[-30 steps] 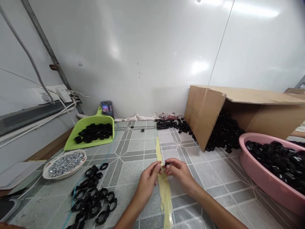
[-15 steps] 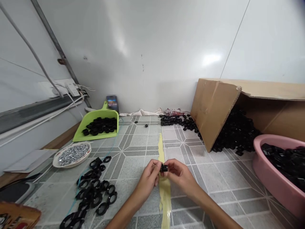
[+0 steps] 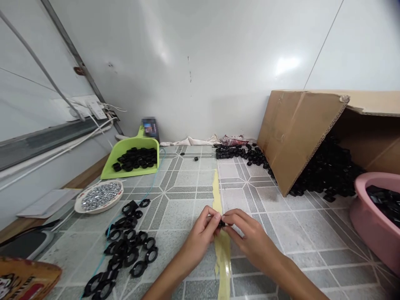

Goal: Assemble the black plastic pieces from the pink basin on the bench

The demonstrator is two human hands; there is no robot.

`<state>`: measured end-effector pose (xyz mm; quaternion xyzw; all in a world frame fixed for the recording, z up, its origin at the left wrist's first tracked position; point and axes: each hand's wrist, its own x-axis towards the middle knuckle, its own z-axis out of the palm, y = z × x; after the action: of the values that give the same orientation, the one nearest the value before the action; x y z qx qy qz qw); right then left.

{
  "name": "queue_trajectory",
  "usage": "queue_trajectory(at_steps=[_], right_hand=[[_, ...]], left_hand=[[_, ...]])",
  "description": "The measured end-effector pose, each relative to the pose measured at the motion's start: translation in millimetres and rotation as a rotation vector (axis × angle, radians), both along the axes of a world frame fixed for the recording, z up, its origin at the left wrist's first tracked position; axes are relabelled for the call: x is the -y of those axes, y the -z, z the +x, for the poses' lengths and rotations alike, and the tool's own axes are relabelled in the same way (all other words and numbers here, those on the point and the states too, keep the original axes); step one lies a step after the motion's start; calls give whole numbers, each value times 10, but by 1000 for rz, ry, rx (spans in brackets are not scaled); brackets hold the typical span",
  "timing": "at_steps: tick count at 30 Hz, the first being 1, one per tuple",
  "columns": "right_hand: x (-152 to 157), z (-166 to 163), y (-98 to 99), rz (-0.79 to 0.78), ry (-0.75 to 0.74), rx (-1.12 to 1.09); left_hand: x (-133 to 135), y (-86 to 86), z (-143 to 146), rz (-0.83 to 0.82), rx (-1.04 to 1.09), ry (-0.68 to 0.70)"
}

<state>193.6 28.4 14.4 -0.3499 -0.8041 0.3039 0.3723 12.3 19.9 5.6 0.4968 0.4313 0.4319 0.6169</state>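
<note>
My left hand (image 3: 201, 237) and my right hand (image 3: 248, 235) meet fingertip to fingertip over a strip of yellow tape (image 3: 222, 250) on the tiled table. Between them they pinch a small black plastic part (image 3: 222, 224), mostly hidden by the fingers. Both hands are closed on it. A heap of black ring parts (image 3: 125, 246) strung on a blue cord lies to the left of my left hand.
A white dish of small metal pieces (image 3: 98, 196) and a green scoop of black parts (image 3: 133, 158) stand at the left. A tipped cardboard box (image 3: 300, 137) spills black parts (image 3: 325, 171) at the right, beside a pink basin (image 3: 375, 221). Loose black parts (image 3: 240, 153) lie by the wall.
The view has swung to the left and down, so everything shifted right in the picture. My hands have stayed together on the small black part, fingers closing tighter round it.
</note>
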Motion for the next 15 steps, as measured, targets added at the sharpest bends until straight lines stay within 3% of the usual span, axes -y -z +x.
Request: queue_trajectory(at_steps=[3,8,11,15], right_hand=[[3,-7,-23,-10,-16,-15],[-10,-38,-17,-321,100,-93],[-55,-53,24,-420,184,-131],[-87,-65,16,-524,64,-253]], left_hand=[[1,-12,9,-55,39,-7],[27,-23,37,-102,77,-1],[51,13,74,-104,78,36],[54,41,102,-106,83,-24]])
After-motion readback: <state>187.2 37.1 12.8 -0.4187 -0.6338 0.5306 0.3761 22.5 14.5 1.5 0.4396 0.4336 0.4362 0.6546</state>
